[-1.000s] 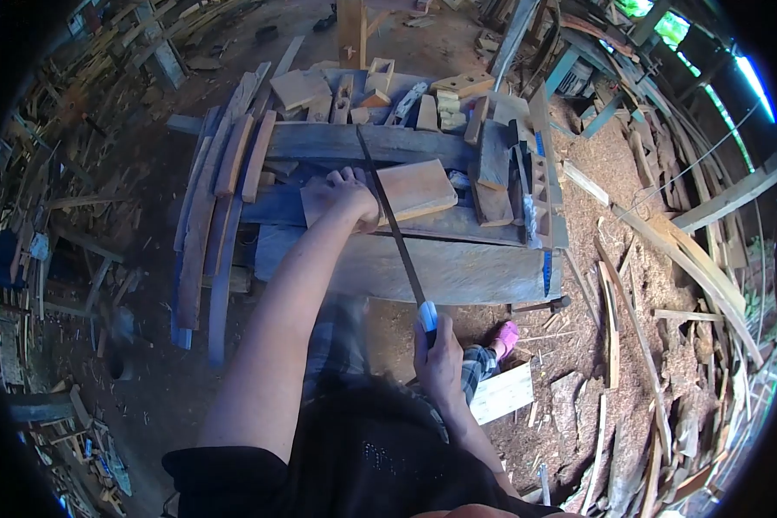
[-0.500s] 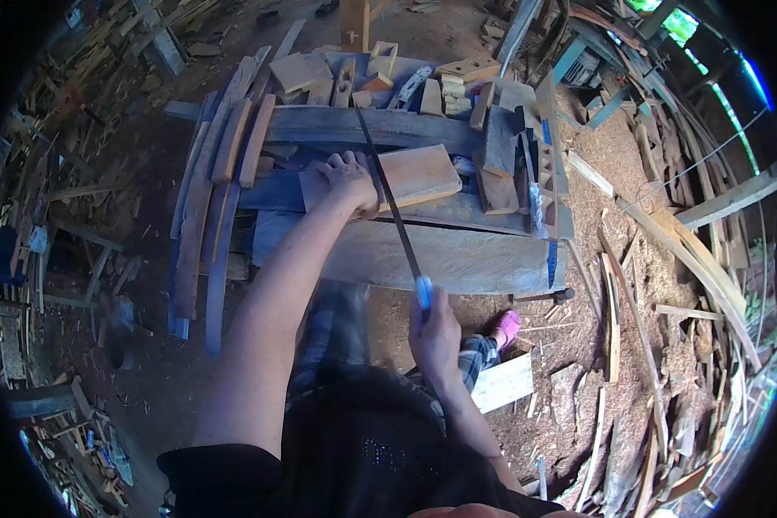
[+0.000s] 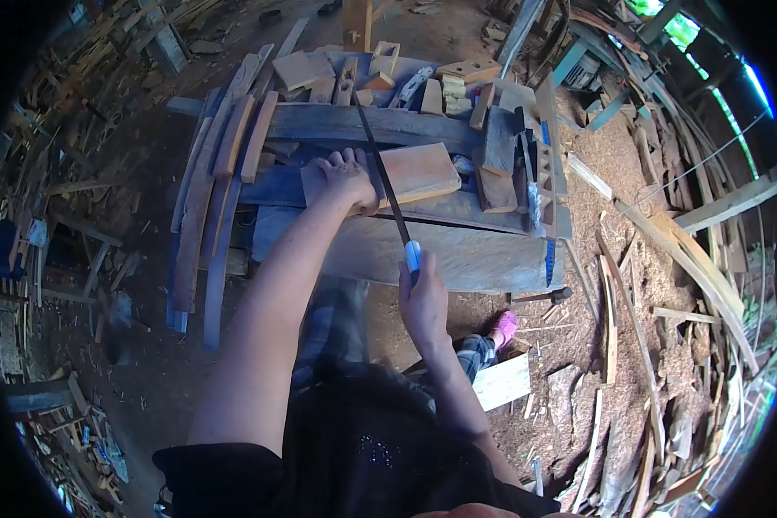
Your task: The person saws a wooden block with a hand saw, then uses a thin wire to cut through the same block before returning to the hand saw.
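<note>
My left hand [image 3: 349, 179] presses down on a wooden board [image 3: 421, 173] lying across the bench, its fingers curled over the board's left part. Just right of those fingers, the long narrow blade of a handsaw [image 3: 383, 179] crosses the board. How deep the blade sits in the wood cannot be made out. The saw's light blue handle is wrapped in my right hand [image 3: 424, 304], which is lower, in front of the bench's near edge.
The workbench [image 3: 466, 259] has a wide plank along its near side. Wood blocks [image 3: 298, 71] and offcuts lie at its back. Long strips [image 3: 203, 207] lean along the left, a hammer [image 3: 544, 296] juts out at the near right, and sawdust [image 3: 587, 337] covers the ground.
My right hand has pushed the saw forward and slightly left, with more of the blade past the board. My left hand and the board stay in place.
</note>
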Demonstrator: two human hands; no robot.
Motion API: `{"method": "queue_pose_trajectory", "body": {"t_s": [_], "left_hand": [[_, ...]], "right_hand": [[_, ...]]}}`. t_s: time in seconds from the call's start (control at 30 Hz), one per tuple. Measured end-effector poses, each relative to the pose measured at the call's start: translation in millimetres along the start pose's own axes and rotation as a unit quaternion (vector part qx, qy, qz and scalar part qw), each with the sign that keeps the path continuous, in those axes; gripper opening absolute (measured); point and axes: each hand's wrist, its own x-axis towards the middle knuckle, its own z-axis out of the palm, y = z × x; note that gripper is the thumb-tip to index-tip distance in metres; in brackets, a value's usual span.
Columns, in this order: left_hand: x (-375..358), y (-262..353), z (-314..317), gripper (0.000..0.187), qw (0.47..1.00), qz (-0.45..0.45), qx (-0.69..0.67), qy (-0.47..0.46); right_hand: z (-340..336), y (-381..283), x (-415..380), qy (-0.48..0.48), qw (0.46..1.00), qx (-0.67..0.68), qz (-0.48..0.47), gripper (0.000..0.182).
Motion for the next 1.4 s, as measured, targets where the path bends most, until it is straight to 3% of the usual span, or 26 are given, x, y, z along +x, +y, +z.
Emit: {"method": "queue_pose_trajectory", "body": {"t_s": [0.2, 0.33, 0.43, 0.53, 0.57, 0.67, 0.77, 0.87, 0.93, 1.03, 1.1, 1.2, 1.27, 1.4], "left_hand": [[0.0, 4.5, -16.5, 0.11, 0.999, -0.016, 0.005, -0.03], [4.4, 10.4, -9.4, 0.111, 0.997, -0.038, 0.042, -0.044], [0.7, 7.5, -9.1, 0.111, 0.999, -0.036, 0.01, -0.021], [0.6, 11.7, -19.0, 0.113, 0.997, -0.048, 0.006, -0.064], [1.9, 13.7, -17.9, 0.113, 0.997, -0.046, 0.001, -0.066], [4.0, 15.5, -13.3, 0.112, 0.996, -0.057, 0.022, -0.065], [4.4, 23.9, -11.2, 0.113, 0.993, -0.076, 0.059, -0.071], [7.4, 18.6, -11.6, 0.114, 0.995, -0.075, 0.034, -0.064], [2.4, 24.4, -6.9, 0.124, 0.991, -0.066, 0.082, -0.082], [-0.2, 16.7, -3.1, 0.122, 0.995, -0.034, 0.074, -0.065], [-0.4, 14.4, -4.4, 0.121, 0.996, -0.021, 0.076, -0.046], [0.3, 16.7, -1.4, 0.113, 0.996, -0.027, 0.074, -0.044], [6.5, 13.4, 1.2, 0.122, 0.997, -0.038, 0.055, -0.034], [8.3, 16.9, 0.4, 0.122, 0.993, -0.033, 0.086, -0.073]], "right_hand": [[-30.1, 17.4, -56.3, 0.036, 0.998, 0.056, -0.016, 0.025], [-3.6, 9.8, -23.2, 0.019, 1.0, -0.008, -0.003, 0.028], [5.8, 16.3, -6.1, 0.031, 0.998, 0.033, -0.032, 0.029], [-26.8, 17.1, -49.3, 0.026, 0.998, 0.051, -0.022, 0.028], [-37.6, 12.1, -58.6, 0.052, 0.996, 0.062, -0.031, 0.02], [-43.9, -0.8, -49.8, 0.03, 0.999, 0.046, -0.003, 0.019], [-2.1, 5.8, 9.2, 0.021, 0.999, 0.001, -0.037, 0.022], [0.5, 6.1, 9.3, 0.01, 0.997, 0.07, -0.035, 0.021], [0.1, 4.3, -6.7, -0.003, 0.998, 0.062, -0.021, 0.024], [-0.9, 0.6, -14.3, 0.025, 0.997, 0.065, -0.035, 0.026], [7.7, 2.5, -11.1, -0.002, 0.999, 0.036, 0.018, 0.029], [23.2, 0.3, 9.5, 0.018, 0.999, 0.028, -0.002, 0.031], [15.7, -1.1, 9.4, 0.016, 1.0, 0.022, 0.012, 0.03], [4.7, -6.4, 0.7, 0.028, 0.997, 0.063, -0.028, 0.028]]}}
